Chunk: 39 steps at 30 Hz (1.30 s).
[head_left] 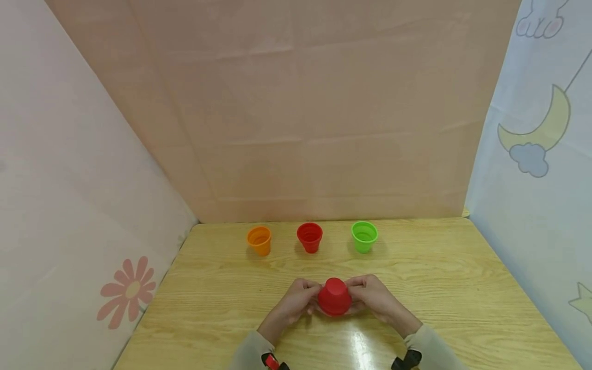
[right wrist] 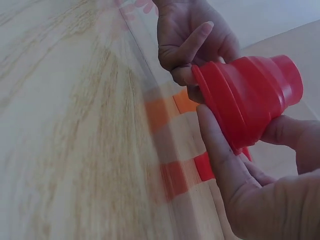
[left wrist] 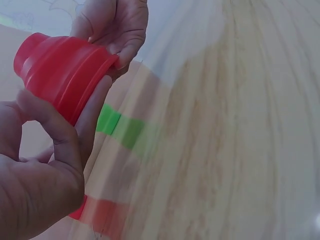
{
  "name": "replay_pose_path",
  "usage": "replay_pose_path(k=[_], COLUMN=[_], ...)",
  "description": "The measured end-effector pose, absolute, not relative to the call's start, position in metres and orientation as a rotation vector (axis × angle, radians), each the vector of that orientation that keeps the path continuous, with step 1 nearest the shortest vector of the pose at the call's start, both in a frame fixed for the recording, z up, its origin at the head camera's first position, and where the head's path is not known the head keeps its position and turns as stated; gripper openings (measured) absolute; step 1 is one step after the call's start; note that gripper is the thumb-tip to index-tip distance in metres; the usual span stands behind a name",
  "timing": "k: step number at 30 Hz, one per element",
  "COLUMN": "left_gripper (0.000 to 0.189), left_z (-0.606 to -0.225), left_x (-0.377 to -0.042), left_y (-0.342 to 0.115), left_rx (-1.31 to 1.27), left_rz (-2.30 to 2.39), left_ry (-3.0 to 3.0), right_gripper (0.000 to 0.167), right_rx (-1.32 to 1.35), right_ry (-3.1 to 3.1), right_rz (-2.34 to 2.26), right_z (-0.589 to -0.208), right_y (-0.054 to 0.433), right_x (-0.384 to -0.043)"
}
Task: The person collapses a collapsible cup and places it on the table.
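Through my remote feed I count 2 red cups [head_left: 335, 297] [head_left: 310, 237], 1 orange cup [head_left: 260, 240] and 1 green cup [head_left: 364, 237], 4 in all. I count 1 left hand [head_left: 294, 302], 1 right hand [head_left: 375, 297] and 2 pale sleeves [head_left: 251, 350] [head_left: 432, 347]. I count 1 wooden table [head_left: 208, 280], 1 tan backdrop [head_left: 324, 103] and 2 side walls [head_left: 69, 154] [head_left: 518, 216], bearing 1 flower [head_left: 132, 290], 1 moon [head_left: 557, 123], 1 cloud [head_left: 532, 159] and 1 partial star [head_left: 584, 303].
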<state>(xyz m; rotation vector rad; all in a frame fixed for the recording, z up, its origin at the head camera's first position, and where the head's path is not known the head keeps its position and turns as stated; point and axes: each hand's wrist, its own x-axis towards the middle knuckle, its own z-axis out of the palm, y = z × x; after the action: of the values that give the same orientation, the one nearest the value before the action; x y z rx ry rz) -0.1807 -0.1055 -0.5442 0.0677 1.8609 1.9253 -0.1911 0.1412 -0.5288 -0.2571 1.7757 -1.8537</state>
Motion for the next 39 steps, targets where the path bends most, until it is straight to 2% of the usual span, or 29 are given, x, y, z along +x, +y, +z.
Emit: replay_pose_path(k=[6,16,24,28,39], left_gripper=[0.029,0.023,0.026,0.027,0.031], left_z=[-0.545,-0.546,-0.548,-0.550,-0.547], left_x=[-0.181,-0.180,-0.176,-0.176,-0.174], left_y=[-0.103,-0.095,-0.087,-0.086,-0.095], left_rx=[0.092,0.027,-0.010,-0.047,-0.007], left_rz=[1.952,1.917,1.882,1.862,2.017], left_ry=[1.948,2.055,2.174,2.200,1.651], right_gripper=[0.044,0.038,0.045,0.043,0.040], right_rx=[-0.233,-0.225,-0.244,-0.249,-0.240], right_ry=[1.721,1.611,1.791,1.885,2.036], right_rz=[-1.866,-1.929,-1.895,-1.887,-1.840], right_z=[-0.524,-0.531,-0.530,-0.528,-0.528], right_y=[0.138,0.141,0.134,0.132,0.139], right_x=[-0.189,-0.188,-0.183,-0.183,-0.184])
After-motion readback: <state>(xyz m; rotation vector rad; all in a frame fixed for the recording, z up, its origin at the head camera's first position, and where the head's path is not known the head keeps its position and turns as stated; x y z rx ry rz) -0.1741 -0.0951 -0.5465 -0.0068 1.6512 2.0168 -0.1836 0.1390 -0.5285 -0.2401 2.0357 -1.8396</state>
